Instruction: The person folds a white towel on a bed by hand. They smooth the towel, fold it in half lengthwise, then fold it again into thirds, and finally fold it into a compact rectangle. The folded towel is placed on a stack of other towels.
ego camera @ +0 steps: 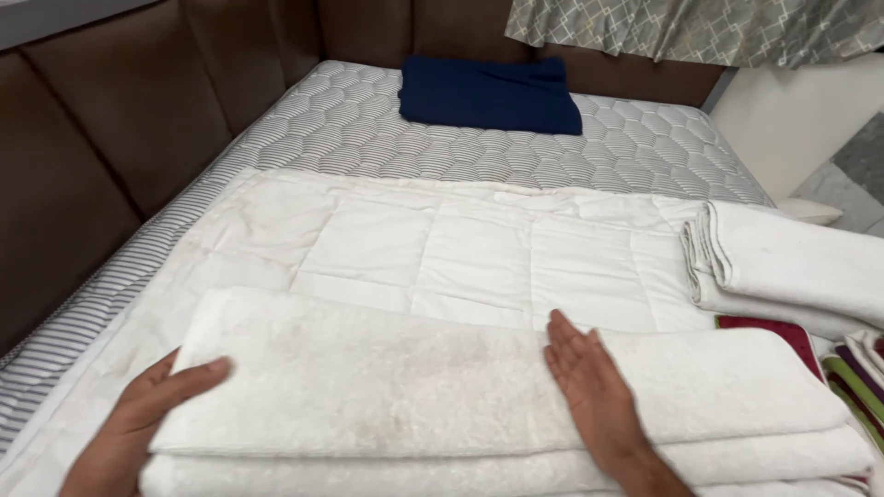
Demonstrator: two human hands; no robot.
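One folded white towel [387,377] lay across the near part of the bed, its long side running left to right, and it rested on top of a second folded white towel [516,469] whose edge showed beneath it along the near side. The left hand [138,419] held the near left end of the upper towel, with the thumb lying on top of the cloth and the other fingers out of sight under or behind its edge, so how far they curled could not be told. The right hand [589,387] lay flat on the upper towel right of its middle, palm down, fingers straight and close together, pressing on the surface and grasping nothing. Under both towels spread one white quilted comforter [442,239], which covered the middle of the grey patterned mattress [571,147]. At the far end of the mattress sat one dark blue folded cloth [488,92], well apart from the hands. To the right, near the bed's edge, one stack of folded white linen [792,262] showed several layered folds, and just below it a dark red cloth [773,329] and a striped cloth [861,377] peeked out. A brown padded headboard [101,120] ran along the left and far sides.
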